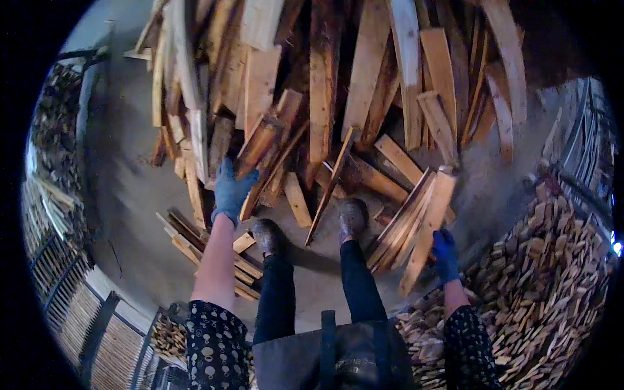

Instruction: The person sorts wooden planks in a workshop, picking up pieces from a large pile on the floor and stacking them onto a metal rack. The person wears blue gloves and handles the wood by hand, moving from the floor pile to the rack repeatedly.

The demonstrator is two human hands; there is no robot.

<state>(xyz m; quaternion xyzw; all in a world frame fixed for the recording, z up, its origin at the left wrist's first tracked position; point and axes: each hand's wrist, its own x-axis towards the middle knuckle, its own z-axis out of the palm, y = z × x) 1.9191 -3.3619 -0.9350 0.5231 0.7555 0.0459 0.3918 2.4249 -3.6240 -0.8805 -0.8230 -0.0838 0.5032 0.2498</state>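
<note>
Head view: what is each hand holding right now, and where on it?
The right hand holds a bundle of thin wooden slats near its lower end. The left hand reaches onto a plank in the woodpile; whether it grips is unclear.

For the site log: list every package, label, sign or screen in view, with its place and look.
None in view: no package, label, sign or screen.
Only loose wooden boards piled ahead, cut wood stacked at both sides, and gloved hands: left hand on a plank, right hand holding a bundle of slats.

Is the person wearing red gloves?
No, both the left hand and the right hand wear blue gloves while handling wooden planks.
</note>
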